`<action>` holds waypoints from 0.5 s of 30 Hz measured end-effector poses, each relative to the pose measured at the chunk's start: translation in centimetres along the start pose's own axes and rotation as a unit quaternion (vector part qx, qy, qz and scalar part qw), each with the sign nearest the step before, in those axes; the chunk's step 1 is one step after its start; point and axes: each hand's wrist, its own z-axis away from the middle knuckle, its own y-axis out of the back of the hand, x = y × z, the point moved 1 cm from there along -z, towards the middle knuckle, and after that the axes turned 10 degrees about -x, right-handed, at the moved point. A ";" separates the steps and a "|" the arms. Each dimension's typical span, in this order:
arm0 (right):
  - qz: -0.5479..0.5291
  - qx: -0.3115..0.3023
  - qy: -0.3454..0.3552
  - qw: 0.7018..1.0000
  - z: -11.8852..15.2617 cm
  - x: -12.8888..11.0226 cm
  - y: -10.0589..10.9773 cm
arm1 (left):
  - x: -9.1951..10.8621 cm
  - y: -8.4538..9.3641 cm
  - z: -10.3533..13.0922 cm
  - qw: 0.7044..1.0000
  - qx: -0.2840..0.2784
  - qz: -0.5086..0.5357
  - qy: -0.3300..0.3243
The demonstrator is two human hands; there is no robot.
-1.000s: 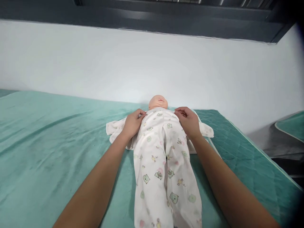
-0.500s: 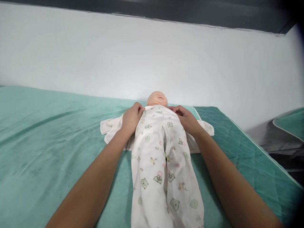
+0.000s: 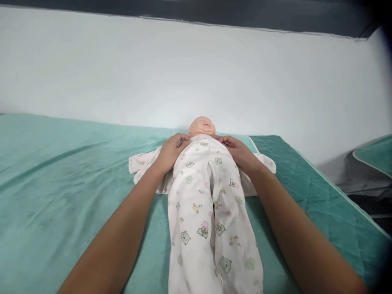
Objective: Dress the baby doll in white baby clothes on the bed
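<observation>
A baby doll (image 3: 202,125) lies on its back with its head towards the wall. White baby trousers (image 3: 199,196) with a bear print cover its front from just under the chin down towards me. My left hand (image 3: 174,152) rests at the left of the waistband, thumb and fingers apart on the cloth. On the opposite side my right hand (image 3: 240,153) lies along the waistband's edge, its fingers stretched towards the doll's neck. A white baby top (image 3: 143,161) is spread underneath, its sleeves out to both sides. The fingertips are partly hidden.
A green sheet (image 3: 76,196) covers the surface. To the right lies a darker quilted green mat (image 3: 309,192) with a pale edge. The white wall (image 3: 183,69) stands close behind the doll's head. Another green padded piece (image 3: 376,155) shows at the far right.
My left hand has moved slightly inward over the waistband, its pinched fingers now apart. My right hand's fingers reach a little closer to the neck. The doll and the trousers have hardly moved.
</observation>
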 end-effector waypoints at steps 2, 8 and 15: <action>-0.001 -0.011 -0.014 1.000 0.0 -0.1 0.0 | 0.1 0.1 0.2 0.999 -0.013 0.029 0.005; 0.028 0.021 -0.016 0.999 0.0 0.3 -0.1 | 0.9 0.0 0.4 0.998 -0.019 0.058 -0.014; 0.137 0.132 0.018 0.982 -2.0 1.9 0.2 | 0.3 -0.3 -0.5 0.998 0.050 0.013 0.039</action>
